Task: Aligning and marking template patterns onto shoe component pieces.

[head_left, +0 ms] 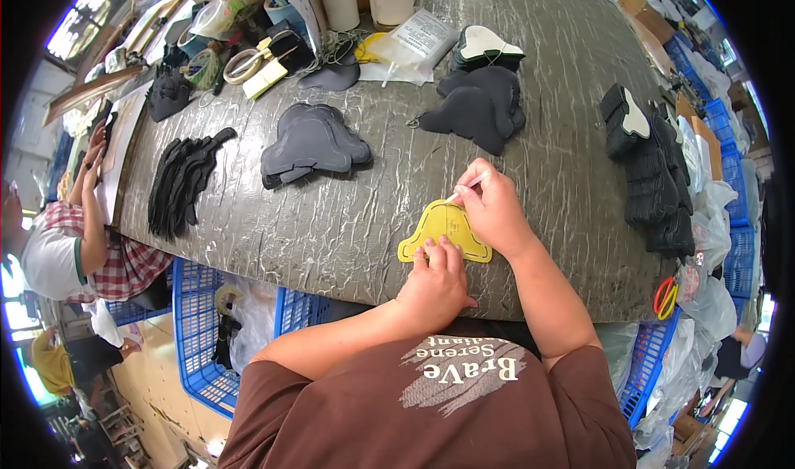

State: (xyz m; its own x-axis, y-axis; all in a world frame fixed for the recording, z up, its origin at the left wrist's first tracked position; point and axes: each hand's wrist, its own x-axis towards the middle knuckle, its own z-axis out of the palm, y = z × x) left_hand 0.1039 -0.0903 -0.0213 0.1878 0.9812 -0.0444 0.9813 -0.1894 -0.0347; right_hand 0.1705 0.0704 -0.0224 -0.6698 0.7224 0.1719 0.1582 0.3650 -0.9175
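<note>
Near the front edge of the table lies a yellow template [431, 221] with a rounded, bell-like outline and slots along its border. My left hand [436, 274] rests on its lower part, fingers stretched out and fingertips pressing it down. A slim white pen [464, 191] is pinched in my right hand [494, 212], its tip at the template's upper edge. What lies under the template is hidden. Farther off are a stack of dark grey shaped pieces [310, 142] and a pile of similar dark pieces [476, 109].
Black strips [184, 179] lie at left; stacked black pieces [654, 171] stand at right. Red-and-yellow scissors [665, 298] sit at the right edge. Tape rolls [243, 67], tubs and a printed plastic bag [414, 43] are at the back. Blue baskets [192, 328] stand below; another person [74, 245] works at left.
</note>
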